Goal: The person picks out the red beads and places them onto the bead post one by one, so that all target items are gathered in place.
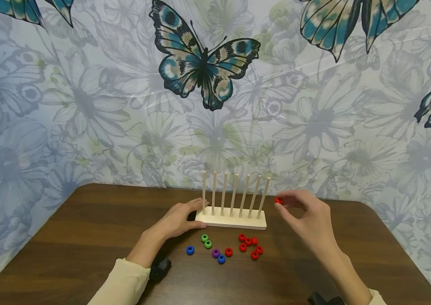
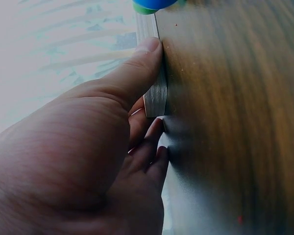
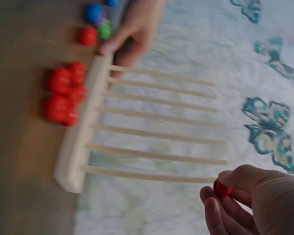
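Note:
A pale wooden peg stand [image 1: 230, 219] with a row of upright bare pegs stands on the table. My left hand [image 1: 177, 218] grips the left end of its base, thumb on the front edge and fingers behind, as the left wrist view also shows. Between thumb and fingertips my right hand [image 1: 310, 214] pinches a red bead [image 1: 278, 201], just right of the rightmost peg. In the right wrist view this bead [image 3: 223, 188] is close to that peg's tip; whether they touch I cannot tell.
In front of the stand lie several loose red beads [image 1: 243, 247], two green beads [image 1: 208, 244], two blue beads [image 1: 190, 250] and a purple bead [image 1: 216, 253]. The brown table [image 1: 86, 245] ends at a butterfly-patterned cloth [image 1: 215, 140] behind the stand.

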### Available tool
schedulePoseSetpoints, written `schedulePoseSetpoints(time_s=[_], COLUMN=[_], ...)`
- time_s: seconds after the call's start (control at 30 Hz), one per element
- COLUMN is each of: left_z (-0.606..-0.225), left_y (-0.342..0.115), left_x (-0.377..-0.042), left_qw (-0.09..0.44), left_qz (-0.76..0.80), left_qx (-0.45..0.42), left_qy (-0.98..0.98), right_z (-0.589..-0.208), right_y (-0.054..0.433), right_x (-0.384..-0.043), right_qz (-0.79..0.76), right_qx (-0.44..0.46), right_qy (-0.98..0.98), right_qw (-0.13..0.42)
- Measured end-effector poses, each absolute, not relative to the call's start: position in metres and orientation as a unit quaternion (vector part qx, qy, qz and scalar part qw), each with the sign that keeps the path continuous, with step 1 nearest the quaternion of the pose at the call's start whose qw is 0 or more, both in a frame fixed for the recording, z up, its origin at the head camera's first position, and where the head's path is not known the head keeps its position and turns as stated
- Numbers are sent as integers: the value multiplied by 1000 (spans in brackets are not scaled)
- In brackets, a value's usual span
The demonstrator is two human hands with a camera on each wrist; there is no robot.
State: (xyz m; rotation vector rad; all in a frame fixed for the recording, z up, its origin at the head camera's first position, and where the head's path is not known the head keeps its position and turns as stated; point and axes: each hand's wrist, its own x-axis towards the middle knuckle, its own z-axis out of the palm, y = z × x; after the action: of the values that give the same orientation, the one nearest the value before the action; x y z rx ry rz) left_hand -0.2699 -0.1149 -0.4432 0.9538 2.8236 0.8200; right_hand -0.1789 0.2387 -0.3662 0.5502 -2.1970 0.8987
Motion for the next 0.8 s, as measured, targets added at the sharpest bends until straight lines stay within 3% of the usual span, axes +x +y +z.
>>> schedulePoseSetpoints(time_s=[0.4, 0.8], left_z=[-446, -444], left_y=[-115, -116], left_x=[-272, -273], left_qw=[31, 22], left_qz=[274, 266], left_qx=[309, 321], left_qy=[910, 908], right_z=[-333, -338], right_y=[211, 208], right_x=[-212, -221], right_qz=[385, 378], right_qx=[196, 164], right_qy=[-810, -834], right_qw=[395, 367])
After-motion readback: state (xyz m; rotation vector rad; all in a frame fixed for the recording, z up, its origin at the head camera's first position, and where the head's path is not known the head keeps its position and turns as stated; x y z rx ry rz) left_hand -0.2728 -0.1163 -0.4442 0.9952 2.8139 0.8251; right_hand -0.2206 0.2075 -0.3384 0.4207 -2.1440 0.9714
